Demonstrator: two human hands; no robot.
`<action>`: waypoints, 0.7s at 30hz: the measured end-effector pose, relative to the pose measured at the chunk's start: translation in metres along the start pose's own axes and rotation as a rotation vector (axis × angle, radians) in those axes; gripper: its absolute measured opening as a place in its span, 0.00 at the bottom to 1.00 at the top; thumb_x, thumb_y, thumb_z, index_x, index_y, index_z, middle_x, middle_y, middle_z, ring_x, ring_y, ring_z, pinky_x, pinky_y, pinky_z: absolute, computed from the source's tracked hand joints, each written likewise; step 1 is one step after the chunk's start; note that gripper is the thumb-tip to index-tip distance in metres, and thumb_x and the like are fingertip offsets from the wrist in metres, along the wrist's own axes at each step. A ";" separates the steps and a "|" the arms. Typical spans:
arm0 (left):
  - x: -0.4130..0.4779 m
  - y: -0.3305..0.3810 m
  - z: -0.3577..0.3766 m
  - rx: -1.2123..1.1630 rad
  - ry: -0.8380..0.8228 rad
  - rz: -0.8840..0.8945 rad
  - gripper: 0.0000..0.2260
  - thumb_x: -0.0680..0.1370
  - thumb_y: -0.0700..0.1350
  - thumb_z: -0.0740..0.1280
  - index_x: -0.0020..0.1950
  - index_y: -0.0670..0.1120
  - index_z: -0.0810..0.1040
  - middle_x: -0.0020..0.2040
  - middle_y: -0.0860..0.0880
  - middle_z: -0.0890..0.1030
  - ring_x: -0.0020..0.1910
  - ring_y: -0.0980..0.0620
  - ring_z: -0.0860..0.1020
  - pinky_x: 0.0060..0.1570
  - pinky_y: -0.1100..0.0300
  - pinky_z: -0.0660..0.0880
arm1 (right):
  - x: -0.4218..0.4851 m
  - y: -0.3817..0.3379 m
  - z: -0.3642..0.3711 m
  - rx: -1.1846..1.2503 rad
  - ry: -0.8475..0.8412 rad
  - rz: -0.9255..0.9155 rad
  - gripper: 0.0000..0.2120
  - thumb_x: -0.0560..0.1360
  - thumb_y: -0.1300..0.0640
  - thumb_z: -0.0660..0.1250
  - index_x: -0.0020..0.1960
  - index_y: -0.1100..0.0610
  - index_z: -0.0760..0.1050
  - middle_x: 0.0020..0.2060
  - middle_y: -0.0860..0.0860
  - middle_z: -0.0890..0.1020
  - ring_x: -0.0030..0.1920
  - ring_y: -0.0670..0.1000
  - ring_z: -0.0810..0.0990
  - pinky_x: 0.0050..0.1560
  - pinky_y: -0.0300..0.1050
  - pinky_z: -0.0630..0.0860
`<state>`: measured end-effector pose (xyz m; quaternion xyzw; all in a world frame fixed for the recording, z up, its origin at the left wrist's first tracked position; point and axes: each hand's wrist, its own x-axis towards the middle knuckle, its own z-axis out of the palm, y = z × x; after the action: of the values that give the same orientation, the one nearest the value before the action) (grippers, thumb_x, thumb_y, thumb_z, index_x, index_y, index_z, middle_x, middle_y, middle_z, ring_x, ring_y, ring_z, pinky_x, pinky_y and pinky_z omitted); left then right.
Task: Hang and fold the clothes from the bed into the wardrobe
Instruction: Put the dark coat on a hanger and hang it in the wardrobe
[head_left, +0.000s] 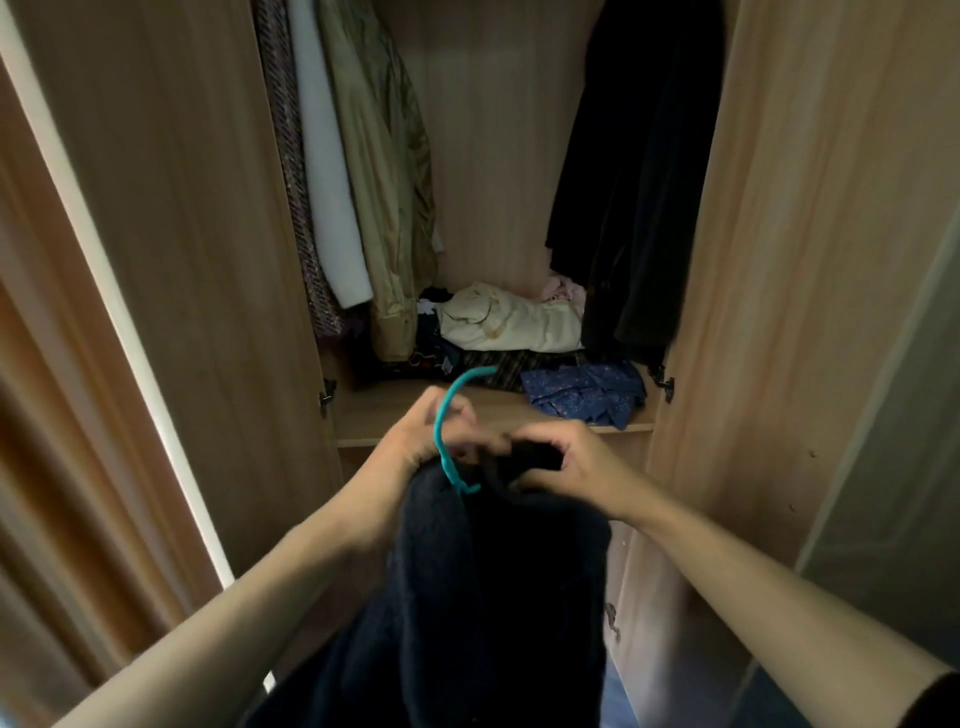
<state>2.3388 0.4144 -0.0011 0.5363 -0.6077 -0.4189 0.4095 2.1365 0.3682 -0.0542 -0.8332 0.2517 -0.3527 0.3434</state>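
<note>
Both hands meet at the centre of the frame, just below the shelf (379, 415) edge. Motion blur softens the fingers, so the exact grip is a judgement. The left hand (423, 441) has its fingers curled in around the neck of the teal hanger (448, 415). The right hand (569, 460) pinches a fold of the dark garment (493, 582) at its collar, thumb and fingers closed on the cloth. The garment hangs from the hands down to the bottom edge, thick and heavy-looking, in front of the open wardrobe (182, 218).

The main risk, as I judge it, is the collar slipping off one hanger arm. The fabric looks bulky, and only the hook and neck show, so I cannot tell whether the shoulders are seated. If either hand lets go too soon, the weight could drag the garment off. The rail is out of view, and the hook could snag the hanging clothes (384, 171) at upper left or the dark coats (639, 156) at upper right.

Both forearms come in from the lower corners and converge, with the wrists roughly level and the hook pointing up and right.
</note>
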 end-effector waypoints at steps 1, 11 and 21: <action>0.005 -0.004 -0.006 -0.036 0.064 -0.019 0.09 0.75 0.40 0.73 0.39 0.49 0.76 0.37 0.50 0.75 0.33 0.56 0.73 0.34 0.65 0.71 | -0.001 0.001 -0.001 -0.008 0.064 -0.010 0.16 0.68 0.59 0.77 0.54 0.50 0.81 0.47 0.43 0.85 0.50 0.39 0.81 0.55 0.37 0.76; -0.046 -0.045 -0.050 0.163 0.110 0.272 0.14 0.78 0.66 0.57 0.59 0.67 0.77 0.60 0.52 0.82 0.62 0.50 0.79 0.65 0.46 0.72 | -0.002 -0.009 -0.025 -0.048 0.470 -0.114 0.20 0.68 0.60 0.76 0.53 0.38 0.80 0.49 0.37 0.85 0.51 0.39 0.83 0.51 0.31 0.75; -0.041 -0.043 -0.038 0.706 0.081 0.588 0.43 0.71 0.54 0.76 0.78 0.65 0.53 0.74 0.65 0.66 0.70 0.61 0.69 0.68 0.55 0.70 | -0.006 -0.018 -0.039 -0.235 0.631 -0.105 0.18 0.68 0.58 0.79 0.56 0.53 0.83 0.49 0.44 0.85 0.51 0.43 0.83 0.54 0.52 0.81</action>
<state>2.3923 0.4498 -0.0323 0.4635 -0.8230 -0.0310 0.3268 2.1063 0.3683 -0.0230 -0.7288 0.3412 -0.5788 0.1318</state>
